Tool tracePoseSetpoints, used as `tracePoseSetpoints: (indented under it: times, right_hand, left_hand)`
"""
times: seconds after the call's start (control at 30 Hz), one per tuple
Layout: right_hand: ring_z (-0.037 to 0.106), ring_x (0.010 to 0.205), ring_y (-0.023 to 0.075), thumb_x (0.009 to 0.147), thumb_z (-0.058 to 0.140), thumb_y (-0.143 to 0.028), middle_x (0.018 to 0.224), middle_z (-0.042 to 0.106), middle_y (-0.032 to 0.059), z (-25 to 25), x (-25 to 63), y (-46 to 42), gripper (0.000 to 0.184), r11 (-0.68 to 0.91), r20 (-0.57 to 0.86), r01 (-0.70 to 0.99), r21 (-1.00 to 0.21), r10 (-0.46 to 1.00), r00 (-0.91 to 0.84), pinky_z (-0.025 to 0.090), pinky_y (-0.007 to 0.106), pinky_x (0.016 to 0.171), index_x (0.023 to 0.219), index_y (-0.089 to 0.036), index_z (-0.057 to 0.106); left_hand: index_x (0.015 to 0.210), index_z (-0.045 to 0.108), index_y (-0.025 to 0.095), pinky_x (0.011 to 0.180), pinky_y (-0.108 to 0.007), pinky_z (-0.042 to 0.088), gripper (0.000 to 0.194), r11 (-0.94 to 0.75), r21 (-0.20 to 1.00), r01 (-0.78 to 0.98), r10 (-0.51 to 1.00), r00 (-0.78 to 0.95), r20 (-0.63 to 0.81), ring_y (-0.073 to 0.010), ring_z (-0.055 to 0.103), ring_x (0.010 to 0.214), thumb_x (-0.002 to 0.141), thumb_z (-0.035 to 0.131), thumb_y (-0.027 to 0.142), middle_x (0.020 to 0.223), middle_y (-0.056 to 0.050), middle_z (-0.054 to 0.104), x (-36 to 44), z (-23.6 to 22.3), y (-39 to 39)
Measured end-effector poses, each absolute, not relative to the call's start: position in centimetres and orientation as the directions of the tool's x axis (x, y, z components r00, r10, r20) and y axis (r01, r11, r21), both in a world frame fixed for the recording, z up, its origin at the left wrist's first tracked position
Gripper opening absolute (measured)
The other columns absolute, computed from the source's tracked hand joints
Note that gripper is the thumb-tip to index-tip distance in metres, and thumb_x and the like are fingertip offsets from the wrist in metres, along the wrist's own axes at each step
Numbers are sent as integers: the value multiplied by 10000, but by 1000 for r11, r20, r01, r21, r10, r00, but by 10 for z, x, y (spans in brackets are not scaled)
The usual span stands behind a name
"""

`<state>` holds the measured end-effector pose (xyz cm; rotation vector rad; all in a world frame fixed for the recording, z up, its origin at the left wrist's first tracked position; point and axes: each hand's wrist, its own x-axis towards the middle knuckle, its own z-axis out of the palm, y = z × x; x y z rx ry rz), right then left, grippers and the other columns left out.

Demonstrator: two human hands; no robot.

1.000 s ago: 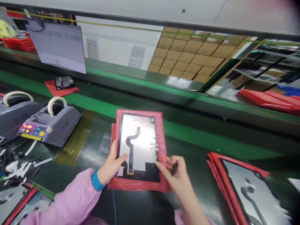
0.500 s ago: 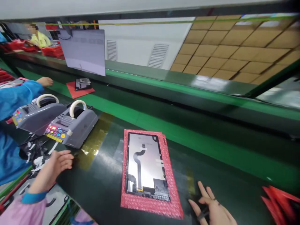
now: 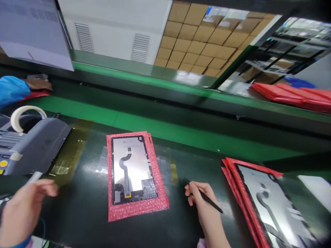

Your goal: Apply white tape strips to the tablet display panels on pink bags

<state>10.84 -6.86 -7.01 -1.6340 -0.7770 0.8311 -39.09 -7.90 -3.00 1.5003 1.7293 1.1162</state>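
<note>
A display panel (image 3: pixel 129 165) with a grey flex cable lies flat on a sheet of red bubble wrap (image 3: pixel 138 210) on the dark green table. My left hand (image 3: pixel 22 206) hovers at the lower left, in front of the tape dispenser (image 3: pixel 33 144), fingers pinched on a short white strip of tape (image 3: pixel 34 177). To the right of the panel, my right hand (image 3: pixel 200 199) rests on the table with its fingers closed on a thin black tool (image 3: pixel 207 199). Neither hand touches the panel.
A stack of red-wrapped panels (image 3: pixel 261 203) lies at the right. A co-worker's blue sleeve (image 3: pixel 11 90) and hand (image 3: pixel 38 82) reach over the belt at the far left. Behind the green-striped conveyor (image 3: pixel 181 132) are cardboard boxes (image 3: pixel 204 51) and red bags (image 3: pixel 292 94).
Both hands let go of the wrapped panel, which now lies on the table. My left hand went to the dispenser and came back with tape. My right hand, flat before, now grips the black tool.
</note>
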Motion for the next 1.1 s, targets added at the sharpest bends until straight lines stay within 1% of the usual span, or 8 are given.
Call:
tracePoseSetpoints:
  times: [0.1, 0.17, 0.3, 0.37, 0.47, 0.6, 0.9, 1.1]
  right_hand:
    - [506, 399, 108, 696, 772, -660, 646, 650, 8, -69, 95, -67, 519, -230, -145, 113, -967, 855, 498, 381, 235, 341, 784, -213, 523]
    - [430, 343, 82, 726, 743, -670, 586, 616, -18, -66, 90, -65, 509, -249, -150, 144, -958, 858, 491, 330, 224, 320, 771, -213, 523]
    - [427, 380, 93, 731, 719, -691, 489, 526, -48, -59, 91, -64, 511, -268, -145, 194, -944, 862, 486, 300, 215, 349, 739, -211, 545]
    - [467, 424, 108, 733, 724, -679, 498, 537, -40, -57, 92, -65, 498, -268, -139, 210, -940, 865, 482, 330, 220, 386, 737, -213, 548]
    - [480, 444, 116, 748, 716, -667, 524, 561, -32, -57, 92, -66, 479, -270, -137, 223, -937, 868, 478, 341, 230, 409, 752, -220, 545]
    - [486, 450, 114, 760, 708, -669, 525, 567, -29, -59, 94, -66, 479, -285, -151, 227, -931, 868, 472, 346, 223, 416, 755, -221, 538]
    - [358, 319, 67, 718, 728, -707, 481, 536, -45, -56, 94, -62, 532, -308, -210, 153, -939, 867, 452, 255, 196, 316, 728, -209, 542]
    - [460, 376, 90, 683, 771, -690, 575, 649, 10, -55, 90, -61, 549, -267, -198, 86, -960, 862, 466, 303, 188, 328, 719, -224, 482]
  left_hand:
    - [1096, 684, 247, 935, -324, 564, 277, -305, 754, 581, 951, 218, 217, -208, 723, 855, 1015, 456, 383, 901, -15, 756, -323, -14, -64]
    - [1289, 609, 271, 1032, -315, 522, 303, -484, 665, 569, 851, 483, 206, -206, 695, 1099, 1015, 478, 285, 1205, -30, 728, -283, -8, -51]
    - [1552, 309, 226, 1205, -534, 315, 599, -656, 544, 523, 688, 711, 146, -302, 311, 1500, 1012, 531, 362, 1568, -131, 431, -241, -19, -33]
    - [1554, 317, 193, 1203, -641, 223, 751, -699, 487, 524, 639, 763, 98, -375, 165, 1533, 946, 613, 520, 1607, -172, 346, -236, -30, -29]
    - [1511, 409, 188, 1182, -685, 210, 802, -733, 404, 547, 616, 786, 54, -434, 143, 1523, 869, 689, 579, 1630, -185, 281, -236, -41, -28]
    - [1515, 394, 188, 1198, -646, 220, 771, -733, 383, 562, 630, 774, 69, -411, 148, 1529, 874, 725, 460, 1642, -173, 256, -237, -43, -29]
    - [1501, 395, 179, 1202, -655, 190, 730, -731, 421, 537, 619, 782, 76, -401, 109, 1538, 908, 678, 496, 1638, -174, 271, -238, -42, -28]
    - [1490, 404, 171, 1196, -679, 175, 715, -722, 460, 517, 617, 782, 90, -405, 116, 1535, 917, 659, 515, 1625, -186, 297, -237, -43, -28]
